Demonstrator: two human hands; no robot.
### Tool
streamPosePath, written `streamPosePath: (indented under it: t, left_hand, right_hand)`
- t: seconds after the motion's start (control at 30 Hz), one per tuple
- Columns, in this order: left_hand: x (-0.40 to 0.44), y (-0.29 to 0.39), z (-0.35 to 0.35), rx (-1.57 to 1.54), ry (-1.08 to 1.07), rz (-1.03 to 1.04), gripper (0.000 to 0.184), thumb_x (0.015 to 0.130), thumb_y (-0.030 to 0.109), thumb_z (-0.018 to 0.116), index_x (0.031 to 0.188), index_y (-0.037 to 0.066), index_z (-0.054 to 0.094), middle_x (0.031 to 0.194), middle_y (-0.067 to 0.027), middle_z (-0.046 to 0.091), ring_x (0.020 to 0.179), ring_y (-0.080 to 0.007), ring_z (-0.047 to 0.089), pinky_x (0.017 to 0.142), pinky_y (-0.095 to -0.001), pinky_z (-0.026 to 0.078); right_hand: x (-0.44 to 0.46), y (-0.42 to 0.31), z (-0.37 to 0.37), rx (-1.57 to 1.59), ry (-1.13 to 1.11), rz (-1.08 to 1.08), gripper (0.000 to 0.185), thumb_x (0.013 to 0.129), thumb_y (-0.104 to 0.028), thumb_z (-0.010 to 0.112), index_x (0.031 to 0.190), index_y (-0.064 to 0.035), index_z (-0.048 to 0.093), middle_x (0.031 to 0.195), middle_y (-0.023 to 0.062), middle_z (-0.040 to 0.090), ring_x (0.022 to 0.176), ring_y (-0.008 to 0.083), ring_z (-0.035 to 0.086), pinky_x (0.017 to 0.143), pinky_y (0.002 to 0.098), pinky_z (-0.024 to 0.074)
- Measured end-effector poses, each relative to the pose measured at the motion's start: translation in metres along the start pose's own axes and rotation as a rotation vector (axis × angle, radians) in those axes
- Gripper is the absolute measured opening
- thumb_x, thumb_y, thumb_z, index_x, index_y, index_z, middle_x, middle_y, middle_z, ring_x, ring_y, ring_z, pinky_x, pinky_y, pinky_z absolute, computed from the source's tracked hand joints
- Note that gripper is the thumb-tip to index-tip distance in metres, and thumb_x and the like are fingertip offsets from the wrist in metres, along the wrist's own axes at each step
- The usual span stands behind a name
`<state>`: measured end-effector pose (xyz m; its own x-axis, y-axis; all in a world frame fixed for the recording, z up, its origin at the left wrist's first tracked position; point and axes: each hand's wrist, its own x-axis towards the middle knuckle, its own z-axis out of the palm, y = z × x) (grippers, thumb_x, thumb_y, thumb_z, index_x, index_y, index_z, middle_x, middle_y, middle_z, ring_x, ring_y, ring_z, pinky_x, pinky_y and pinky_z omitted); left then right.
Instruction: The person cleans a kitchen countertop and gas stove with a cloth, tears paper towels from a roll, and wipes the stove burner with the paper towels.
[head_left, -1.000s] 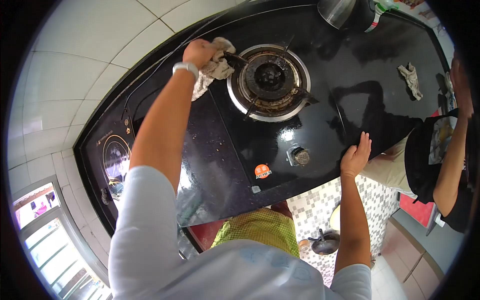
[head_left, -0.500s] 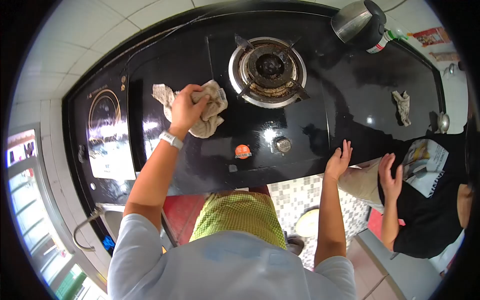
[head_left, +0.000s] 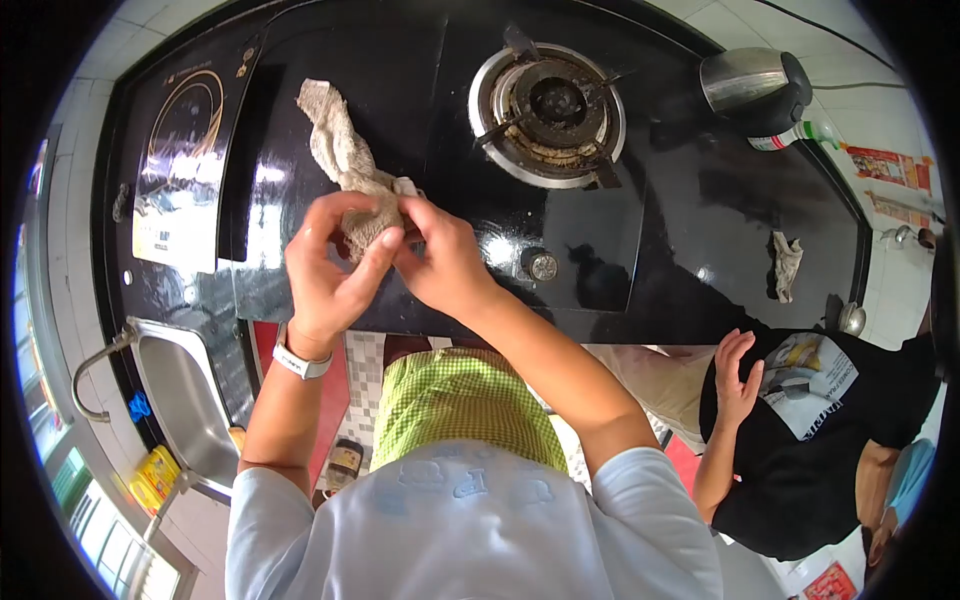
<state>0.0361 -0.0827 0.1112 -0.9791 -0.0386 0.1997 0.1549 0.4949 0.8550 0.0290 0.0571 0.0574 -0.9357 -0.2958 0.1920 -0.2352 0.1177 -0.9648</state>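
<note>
A damp-looking, greyish-beige rag [head_left: 345,150] hangs stretched out over the black counter, left of the gas burner [head_left: 557,103]. Its near end is bunched between my two hands. My left hand [head_left: 335,265], with a white band on the wrist, is closed round the cloth with thumb and fingers. Close against it, my right hand [head_left: 440,255] pinches the same bunched end from the right side. The fingers partly hide the gripped part of the rag.
An induction cooker [head_left: 180,170] lies at the left, with a sink [head_left: 190,395] nearer me. A kettle [head_left: 755,88], a bottle [head_left: 795,136] and a second rag [head_left: 786,267] are on the right. A person in a black shirt [head_left: 790,460] stands there, one hand [head_left: 735,378] raised.
My left hand has lifted the rag and drawn it toward me. My right hand has come over from the counter's front edge and taken hold of it. My view has shifted left.
</note>
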Motion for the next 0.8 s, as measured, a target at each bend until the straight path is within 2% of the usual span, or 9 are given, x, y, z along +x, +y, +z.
streamPosePath:
  t: [0.07,0.2,0.27,0.33,0.4,0.5,0.6,0.67,0.8]
  left_hand:
    - [-0.014,-0.003,-0.007,-0.071,0.071,-0.047,0.039,0.074,0.013,0.074,0.106,0.001,0.058,0.088,-0.0068,0.060,0.071,-0.0123,0.056,0.064,-0.0238,0.044]
    - [-0.041,-0.026,-0.020,-0.041,0.045,-0.054,0.053,0.076,0.009,0.069,0.125,0.003,0.048,0.102,-0.0095,0.060,0.088,-0.0165,0.056,0.076,-0.0293,0.045]
    - [-0.051,-0.033,-0.022,0.148,-0.039,-0.127,0.049,0.078,0.004,0.065,0.124,0.004,0.050,0.108,-0.0113,0.060,0.094,-0.0208,0.058,0.080,-0.0331,0.047]
    - [-0.066,-0.049,-0.021,0.231,-0.117,-0.205,0.046,0.078,-0.001,0.063,0.122,0.005,0.052,0.107,-0.0120,0.060,0.095,-0.0223,0.059,0.081,-0.0333,0.048]
    - [-0.076,-0.058,-0.017,0.211,-0.105,-0.198,0.043,0.079,-0.004,0.060,0.121,0.005,0.053,0.106,-0.0124,0.061,0.095,-0.0213,0.060,0.080,-0.0319,0.049]
    - [-0.086,-0.058,-0.018,-0.034,0.006,-0.441,0.038,0.084,-0.003,0.054,0.122,0.005,0.052,0.108,-0.0136,0.061,0.097,-0.0191,0.059,0.082,-0.0314,0.048]
    - [-0.101,-0.073,-0.022,-0.133,0.021,-0.354,0.039,0.085,-0.004,0.053,0.123,0.005,0.051,0.108,-0.0123,0.060,0.100,-0.0180,0.058,0.085,-0.0293,0.046]
    - [-0.106,-0.071,-0.033,-0.081,-0.107,-0.267,0.035,0.087,-0.001,0.055,0.121,0.004,0.052,0.106,-0.0115,0.061,0.098,-0.0175,0.058,0.082,-0.0283,0.046]
    - [-0.113,-0.085,-0.043,-0.050,-0.334,-0.070,0.028,0.089,0.002,0.054,0.117,-0.001,0.053,0.104,-0.0129,0.062,0.094,-0.0169,0.059,0.080,-0.0275,0.047]
  right_hand:
    - [0.005,0.001,0.011,0.128,-0.045,0.190,0.038,0.074,-0.002,0.063,0.110,0.0012,0.050,0.089,0.0155,0.064,0.077,0.0270,0.066,0.067,0.0316,0.0511]
    - [-0.008,0.011,0.027,0.424,0.032,0.351,0.029,0.077,-0.002,0.060,0.104,0.0030,0.052,0.084,0.0139,0.066,0.071,0.0207,0.066,0.065,0.0292,0.0512]
    - [-0.024,0.019,0.028,0.275,-0.011,0.452,0.025,0.080,-0.002,0.058,0.104,0.0041,0.053,0.087,0.0143,0.066,0.073,0.0158,0.066,0.067,0.0278,0.0516]
    - [-0.033,0.009,0.017,0.232,-0.083,0.495,0.027,0.082,-0.004,0.058,0.107,0.0047,0.053,0.090,0.0159,0.066,0.075,0.0183,0.066,0.069,0.0280,0.0523]
    - [-0.045,0.003,0.008,0.007,-0.151,0.507,0.031,0.084,-0.005,0.058,0.114,0.0028,0.052,0.098,0.0144,0.065,0.085,0.0161,0.065,0.074,0.0276,0.0516]
    - [-0.077,0.000,-0.012,-0.014,-0.113,0.426,0.029,0.083,-0.007,0.060,0.112,-0.0014,0.055,0.093,0.0139,0.066,0.082,0.0191,0.066,0.072,0.0287,0.0526]
    - [-0.134,-0.008,-0.035,-0.063,-0.004,0.470,0.026,0.082,-0.008,0.061,0.107,-0.0033,0.057,0.085,0.0120,0.067,0.077,0.0203,0.066,0.069,0.0278,0.0529]
    - [-0.192,0.003,-0.044,-0.110,0.127,0.523,0.025,0.081,-0.009,0.061,0.105,-0.0029,0.059,0.079,0.0099,0.066,0.070,0.0178,0.064,0.067,0.0270,0.0508]
    - [-0.334,0.009,-0.056,-0.403,0.339,0.899,0.025,0.080,-0.013,0.059,0.104,-0.0051,0.061,0.080,0.0124,0.066,0.074,0.0245,0.063,0.069,0.0326,0.0490]
